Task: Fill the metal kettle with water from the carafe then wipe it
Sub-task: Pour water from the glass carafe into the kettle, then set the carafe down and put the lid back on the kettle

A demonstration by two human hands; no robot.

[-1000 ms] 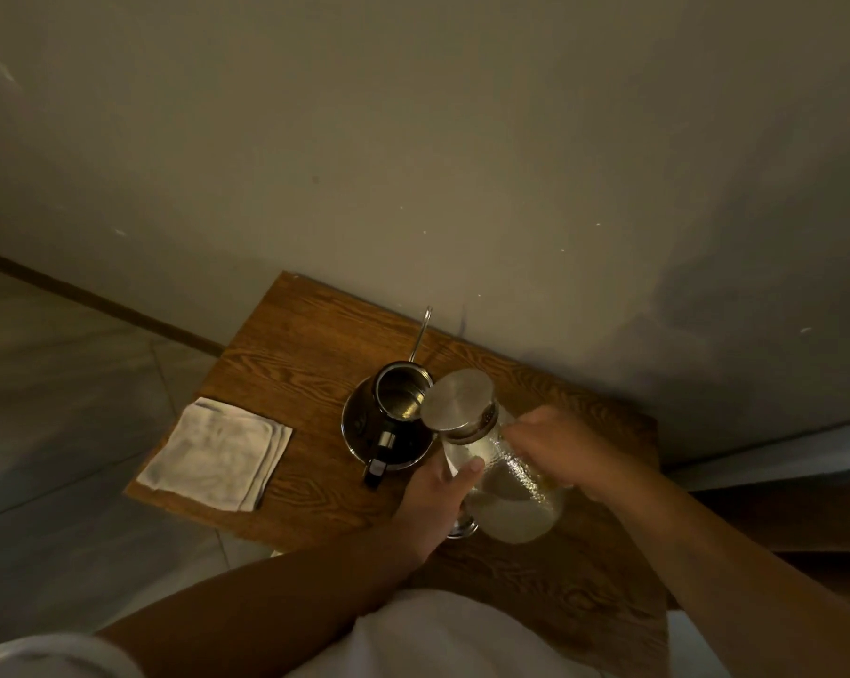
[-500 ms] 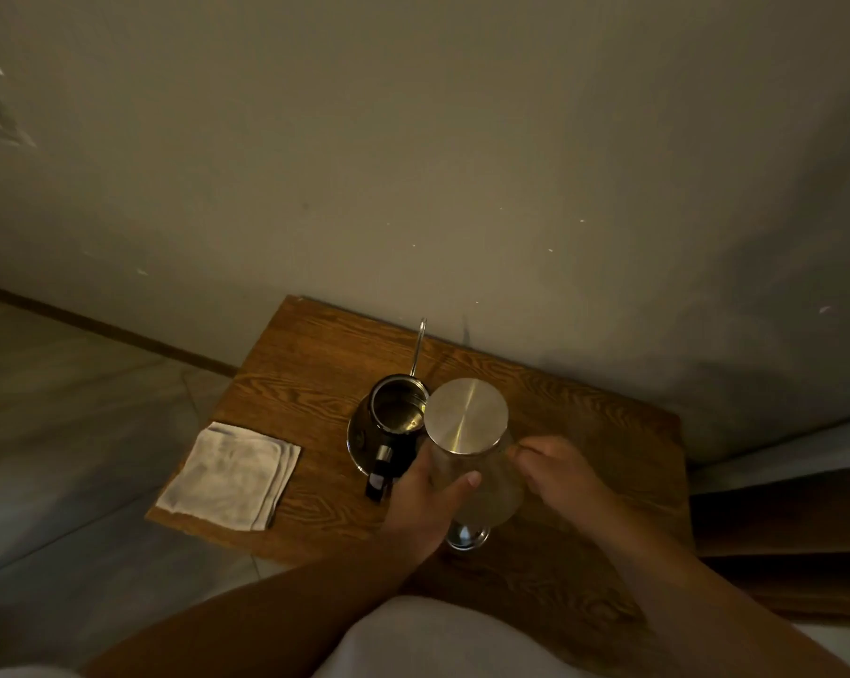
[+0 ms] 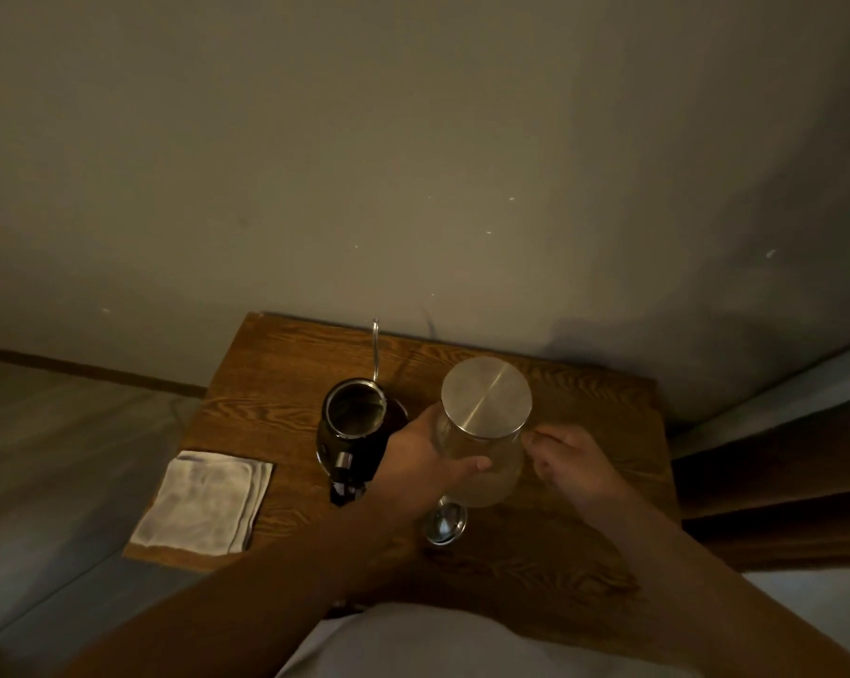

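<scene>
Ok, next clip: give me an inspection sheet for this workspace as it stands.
Surface: wooden table against a plain wall.
Job's things: metal kettle, lid off, mouth open; glass carafe upright, steel lid on; folded white cloth at the table's left edge.
Clutter: small shiny kettle lid lying on the table near the carafe.
Hands: left hand grips the carafe's side; right hand beside it, fingers curled, contact unclear.
Cables: nothing seen.
Surroundings: tiled floor at left, dim light.

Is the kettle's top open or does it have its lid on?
Open. The metal kettle shows a bare round mouth you can see down into, and a small lid lies on the wooden table by the carafe.
</scene>
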